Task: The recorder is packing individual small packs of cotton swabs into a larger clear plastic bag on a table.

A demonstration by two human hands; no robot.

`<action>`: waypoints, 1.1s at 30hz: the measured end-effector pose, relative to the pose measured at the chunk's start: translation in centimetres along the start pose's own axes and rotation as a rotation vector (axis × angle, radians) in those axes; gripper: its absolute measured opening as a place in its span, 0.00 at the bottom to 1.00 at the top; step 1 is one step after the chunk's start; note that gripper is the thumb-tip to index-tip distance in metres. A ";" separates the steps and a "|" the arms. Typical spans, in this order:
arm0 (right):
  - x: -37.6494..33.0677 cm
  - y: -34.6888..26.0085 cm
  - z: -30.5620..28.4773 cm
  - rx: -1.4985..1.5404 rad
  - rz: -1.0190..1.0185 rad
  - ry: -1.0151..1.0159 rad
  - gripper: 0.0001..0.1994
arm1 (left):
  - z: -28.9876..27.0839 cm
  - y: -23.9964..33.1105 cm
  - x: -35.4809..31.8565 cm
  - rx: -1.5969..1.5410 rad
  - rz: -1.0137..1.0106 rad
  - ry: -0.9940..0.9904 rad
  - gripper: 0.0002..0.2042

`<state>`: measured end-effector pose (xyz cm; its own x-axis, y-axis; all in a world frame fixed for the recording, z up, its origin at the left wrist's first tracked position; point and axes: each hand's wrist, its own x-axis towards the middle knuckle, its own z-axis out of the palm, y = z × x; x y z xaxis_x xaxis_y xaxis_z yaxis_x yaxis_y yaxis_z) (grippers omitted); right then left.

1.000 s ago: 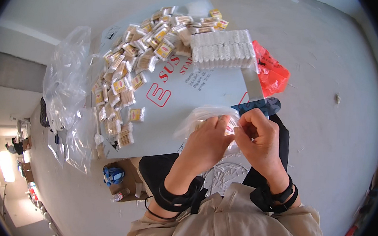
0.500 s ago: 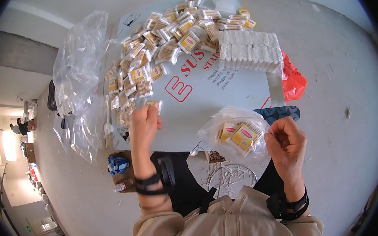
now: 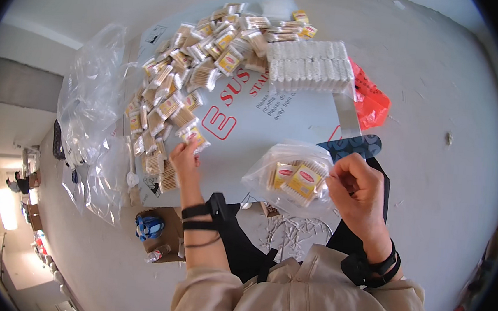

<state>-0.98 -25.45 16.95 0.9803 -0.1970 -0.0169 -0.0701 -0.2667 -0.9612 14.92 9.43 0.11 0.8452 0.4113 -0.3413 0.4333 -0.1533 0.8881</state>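
Observation:
My left hand (image 3: pixel 185 161) is at the near edge of a loose pile of cotton swab packets (image 3: pixel 170 103). Its fingertips pinch the lower edge of one packet (image 3: pixel 193 138) with a yellow and red label. On the near right part of the table lies a clear plastic bag (image 3: pixel 257 176). Inside the bag, several swab packets (image 3: pixel 304 181) show their yellow labels. My right hand (image 3: pixel 358 190) is closed on the bag's right edge, with thumb and forefinger together.
Wrapped white bundles (image 3: pixel 311 70) form a block at the table's far right, beside a red bag (image 3: pixel 370 101). Large clear plastic sheeting (image 3: pixel 92 108) hangs at the left edge. Below stand a cardboard box (image 3: pixel 173 228) and a round container of loose white sticks (image 3: pixel 298 238).
My left hand has shifted from over a packet to its near edge and now pinches it. My right hand stays at the bag's edge. The whole view has shifted slightly.

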 end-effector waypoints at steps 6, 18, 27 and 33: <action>0.0 0.1 -0.2 -0.046 -0.110 0.026 0.06 | -1.8 9.4 -15.1 -0.590 0.509 -0.827 0.13; -0.6 0.7 0.2 -0.131 -0.269 0.058 0.08 | 7.2 11.1 -25.0 1.045 0.862 -0.315 0.06; -0.3 0.4 -0.5 -0.178 -0.299 0.057 0.09 | 5.5 12.4 -23.7 0.994 0.960 -0.091 0.09; 0.4 -2.1 -1.0 -0.657 -0.857 0.091 0.14 | 3.8 9.5 -20.1 0.543 0.688 -0.215 0.08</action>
<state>-0.67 -25.91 19.28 0.7347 0.2338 0.6368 0.5201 -0.7968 -0.3076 3.21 -3.75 14.26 0.9889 -0.0963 0.1132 -0.1476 -0.7289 0.6685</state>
